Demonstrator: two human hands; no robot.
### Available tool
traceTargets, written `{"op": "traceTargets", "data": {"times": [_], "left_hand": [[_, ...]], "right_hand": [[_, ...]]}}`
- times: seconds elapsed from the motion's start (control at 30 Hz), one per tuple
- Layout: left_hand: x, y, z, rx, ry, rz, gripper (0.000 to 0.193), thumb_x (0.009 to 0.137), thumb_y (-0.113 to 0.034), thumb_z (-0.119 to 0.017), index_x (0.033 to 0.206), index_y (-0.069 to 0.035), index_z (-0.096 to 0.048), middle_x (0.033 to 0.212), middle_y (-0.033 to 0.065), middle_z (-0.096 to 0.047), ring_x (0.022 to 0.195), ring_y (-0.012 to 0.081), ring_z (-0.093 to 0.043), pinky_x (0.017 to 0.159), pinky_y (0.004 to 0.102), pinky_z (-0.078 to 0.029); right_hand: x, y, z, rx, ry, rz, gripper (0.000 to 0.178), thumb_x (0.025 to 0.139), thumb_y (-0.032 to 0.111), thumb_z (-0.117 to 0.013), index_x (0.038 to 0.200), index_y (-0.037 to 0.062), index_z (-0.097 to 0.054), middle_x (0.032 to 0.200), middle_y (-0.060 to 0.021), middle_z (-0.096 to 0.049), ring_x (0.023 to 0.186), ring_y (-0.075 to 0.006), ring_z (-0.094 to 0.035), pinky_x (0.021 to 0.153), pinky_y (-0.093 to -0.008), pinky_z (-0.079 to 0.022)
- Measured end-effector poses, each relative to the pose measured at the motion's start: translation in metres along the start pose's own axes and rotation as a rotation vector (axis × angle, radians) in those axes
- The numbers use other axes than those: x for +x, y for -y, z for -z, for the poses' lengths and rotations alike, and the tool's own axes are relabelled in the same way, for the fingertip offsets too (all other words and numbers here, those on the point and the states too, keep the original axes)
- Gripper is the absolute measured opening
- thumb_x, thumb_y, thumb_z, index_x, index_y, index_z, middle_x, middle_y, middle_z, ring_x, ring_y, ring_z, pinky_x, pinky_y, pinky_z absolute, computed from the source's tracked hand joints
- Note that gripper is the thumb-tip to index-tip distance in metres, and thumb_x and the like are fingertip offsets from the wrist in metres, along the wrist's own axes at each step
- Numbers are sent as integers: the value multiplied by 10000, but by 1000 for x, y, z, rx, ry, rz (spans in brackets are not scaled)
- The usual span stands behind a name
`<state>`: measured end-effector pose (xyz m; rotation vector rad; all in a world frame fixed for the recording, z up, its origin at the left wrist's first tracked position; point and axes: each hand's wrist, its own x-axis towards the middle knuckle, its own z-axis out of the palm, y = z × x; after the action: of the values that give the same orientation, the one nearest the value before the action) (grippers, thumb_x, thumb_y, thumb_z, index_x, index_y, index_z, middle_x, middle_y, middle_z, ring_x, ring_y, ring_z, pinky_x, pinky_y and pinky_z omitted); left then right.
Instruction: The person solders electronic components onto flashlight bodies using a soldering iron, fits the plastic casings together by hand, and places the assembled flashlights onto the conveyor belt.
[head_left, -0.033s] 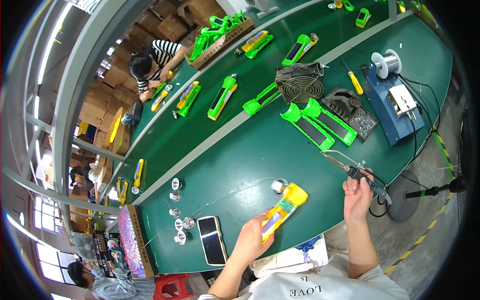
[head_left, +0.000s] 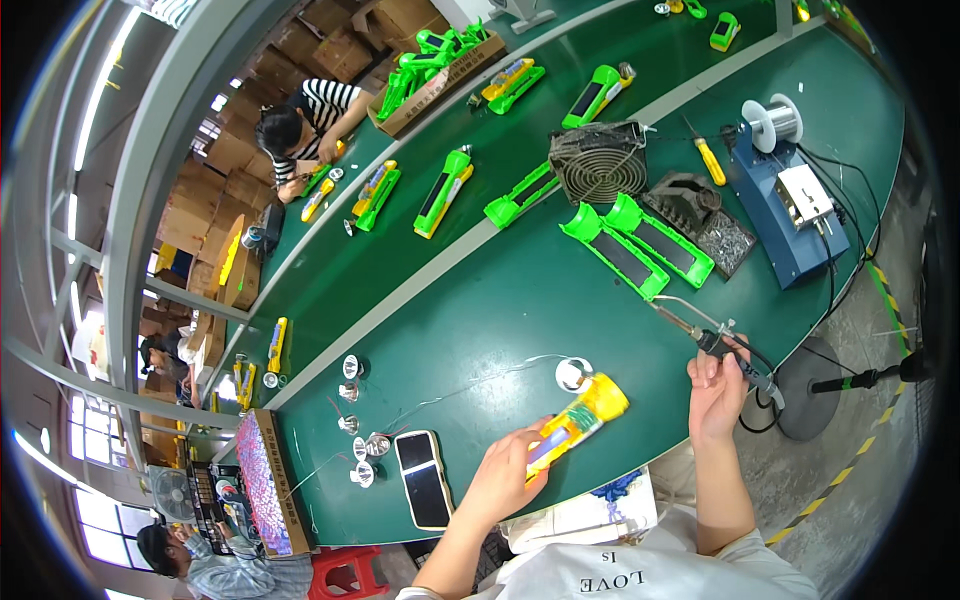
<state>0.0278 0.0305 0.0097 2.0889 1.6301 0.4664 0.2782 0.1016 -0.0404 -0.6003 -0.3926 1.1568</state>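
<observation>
My left hand [head_left: 508, 468] is closed around the lower end of a yellow flashlight body [head_left: 606, 398], tilted over the green table. A green circuit board [head_left: 574, 418] shows in its open side. Just beyond the head of the body sits a round reflector cup [head_left: 573, 375], its white face showing. In my right hand [head_left: 716, 396] is a soldering iron [head_left: 711, 343], its tip pointing up and left, apart from the flashlight. Near that tip lie two green shell halves [head_left: 622, 258] with dark panels.
Left of my left hand lie a phone [head_left: 424, 480] and several silver reflector cups [head_left: 364, 473]. A black fan [head_left: 600, 165], a blue solder feeder [head_left: 785, 205] and a yellow-handled screwdriver [head_left: 711, 162] stand or lie farther back. Flashlights line the belt [head_left: 400, 265]; a co-worker [head_left: 310, 130] sits beyond it.
My left hand has shifted the flashlight body slightly right. The reflector cup has turned and now shows its white face. My right hand and the soldering iron have barely moved.
</observation>
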Motion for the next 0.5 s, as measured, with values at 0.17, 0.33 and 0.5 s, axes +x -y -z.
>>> {"op": "traceTargets", "data": {"times": [0.17,0.33,0.5], "left_hand": [[19,-8,8,-8,222,-213,428,668,10,-628,1024,-38,-396,1195,142,-513,1028,335,-513,862,398,-399],[59,-5,32,-16,237,-355,343,690,-59,-640,1011,-55,-518,1082,117,-575,1001,303,-540,837,391,-416],[97,0,30,241,28,-290,288,717,-123,-647,989,-86,-561,1025,57,-596,896,256,-574,746,352,-461]], "right_hand": [[-1,4,0,-31,-19,53,169,866,199,-475,983,81,-441,654,11,-396,590,-80,-357,581,-248,-303],[0,8,10,-38,5,47,174,870,180,-461,1004,70,-450,652,6,-399,599,-83,-357,576,-250,-298],[1,10,8,-38,27,16,194,868,162,-454,1032,57,-452,649,2,-400,604,-82,-357,570,-247,-296]]}}
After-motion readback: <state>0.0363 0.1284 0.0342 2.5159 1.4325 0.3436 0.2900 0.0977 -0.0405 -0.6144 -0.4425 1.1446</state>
